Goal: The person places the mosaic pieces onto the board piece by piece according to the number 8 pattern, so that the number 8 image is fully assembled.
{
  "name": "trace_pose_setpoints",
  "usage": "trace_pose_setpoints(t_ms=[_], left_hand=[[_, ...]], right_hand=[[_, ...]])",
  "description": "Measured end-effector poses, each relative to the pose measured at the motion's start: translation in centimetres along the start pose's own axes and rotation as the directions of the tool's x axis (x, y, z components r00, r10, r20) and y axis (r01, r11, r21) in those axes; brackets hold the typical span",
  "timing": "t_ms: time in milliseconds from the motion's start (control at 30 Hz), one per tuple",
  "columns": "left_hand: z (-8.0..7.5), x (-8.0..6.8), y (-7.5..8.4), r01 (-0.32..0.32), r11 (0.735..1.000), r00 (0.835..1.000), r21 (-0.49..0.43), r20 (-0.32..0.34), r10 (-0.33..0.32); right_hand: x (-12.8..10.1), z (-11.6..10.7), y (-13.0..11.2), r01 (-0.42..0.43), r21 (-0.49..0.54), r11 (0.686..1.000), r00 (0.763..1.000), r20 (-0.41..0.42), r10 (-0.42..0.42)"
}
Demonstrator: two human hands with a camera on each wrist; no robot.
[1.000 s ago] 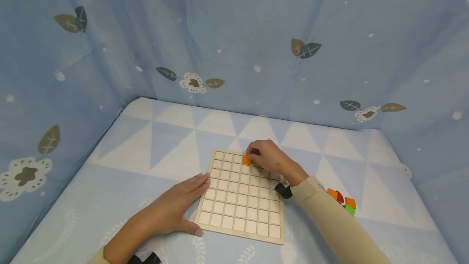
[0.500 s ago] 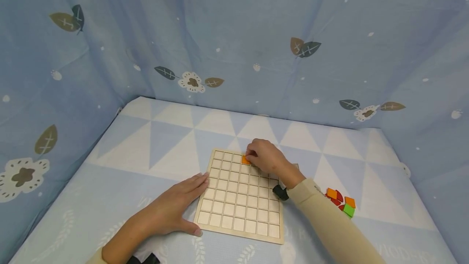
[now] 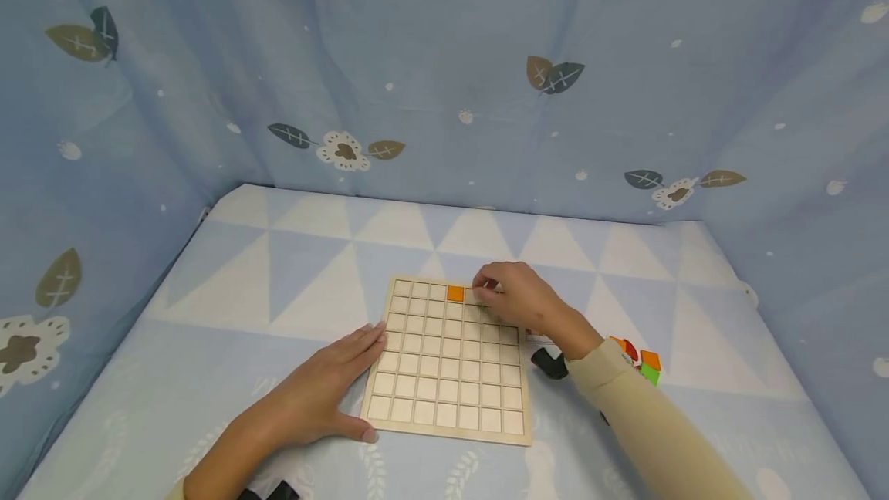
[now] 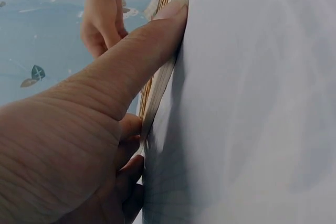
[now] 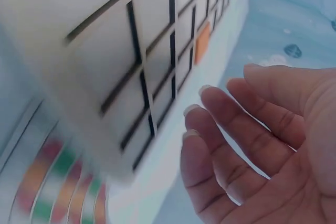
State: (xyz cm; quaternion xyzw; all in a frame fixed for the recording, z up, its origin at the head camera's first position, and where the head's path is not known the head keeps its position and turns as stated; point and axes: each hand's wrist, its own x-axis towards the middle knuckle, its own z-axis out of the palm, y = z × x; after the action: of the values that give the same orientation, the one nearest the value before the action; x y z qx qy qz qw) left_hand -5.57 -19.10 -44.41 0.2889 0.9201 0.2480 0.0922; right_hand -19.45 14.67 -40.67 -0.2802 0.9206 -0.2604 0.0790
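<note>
A wooden grid board (image 3: 447, 388) lies on the blue patterned cloth. An orange square tile (image 3: 454, 293) sits in a cell of the board's far row, also seen as the orange tile (image 5: 202, 43). My right hand (image 3: 510, 295) hovers just right of the tile over the board's far right part, fingers relaxed and holding nothing; the right hand (image 5: 252, 145) shows loosely curved fingers. My left hand (image 3: 326, 396) lies flat on the cloth, fingers pressed against the board's left edge. The left hand (image 4: 105, 124) has its thumb along the board's edge (image 4: 160, 80).
A small pile of coloured tiles (image 3: 642, 361) in orange, red and green lies right of the board by my right sleeve. Blue patterned cloth walls (image 3: 444, 83) close in the back and both sides. A printed colour card (image 5: 58, 187) lies beside the board.
My right hand let go of the orange tile, which now lies in its cell, and drew slightly to the right. The left hand stayed put.
</note>
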Motion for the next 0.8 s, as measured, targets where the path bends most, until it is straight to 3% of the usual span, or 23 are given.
trace_pose_setpoints(t_ms=[200, 433, 600, 800], left_hand=[[0.0, 0.1, 0.0, 0.016, 1.0, 1.0, -0.007, 0.02, -0.015], [0.1, 0.1, 0.3, -0.013, 1.0, 1.0, -0.002, -0.004, 0.013], [0.1, 0.0, 0.2, 0.0, 1.0, 1.0, 0.001, 0.008, 0.0], [0.0, 0.0, 0.1, 0.024, 1.0, 0.999, 0.001, 0.025, -0.024]], right_hand=[[-4.1, -2.3, 1.8, -0.002, 0.002, 1.0, 1.0, -0.021, 0.002], [-10.1, -5.0, 4.3, -0.147, -0.042, 0.988, 0.989, -0.009, 0.147], [-13.3, -5.2, 6.0, -0.22, -0.045, 0.974, 0.975, 0.016, 0.221], [-15.0, -4.3, 6.5, -0.268, -0.022, 0.963, 0.963, 0.02, 0.269]])
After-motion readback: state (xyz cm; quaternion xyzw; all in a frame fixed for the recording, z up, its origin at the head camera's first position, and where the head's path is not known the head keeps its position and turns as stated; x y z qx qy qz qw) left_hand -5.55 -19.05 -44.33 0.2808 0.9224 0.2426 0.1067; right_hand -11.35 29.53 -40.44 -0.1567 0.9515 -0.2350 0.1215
